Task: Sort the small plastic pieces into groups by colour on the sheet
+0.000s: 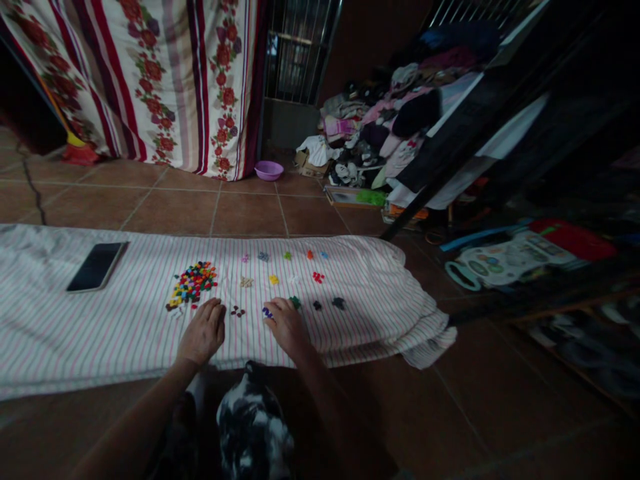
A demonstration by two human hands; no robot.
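My right hand (pixel 287 325) is curled over a few small dark blue pieces (pixel 267 312), with fingertips and thumb on either side of them. My left hand (pixel 204 330) rests on the striped cloth (pixel 135 333), fingers bent and pressed together; whatever may be in them is hidden. Just beyond it lies a mixed heap of small coloured pieces (pixel 195 282). Brown pieces (pixel 237 311) sit between my two hands. Green pieces (pixel 295 303) show partly behind my right hand. Other small groups sorted by colour include yellow (pixel 273 280), red (pixel 319 277) and beige (pixel 247 283).
A dark-screened tablet or phone (pixel 97 267) lies on the cloth at left. Behind are a floral curtain (pixel 165 80), a purple basin (pixel 269 171) and a heap of clothes (pixel 380 127). A black-and-white patterned shape (pixel 255 427) is between my arms.
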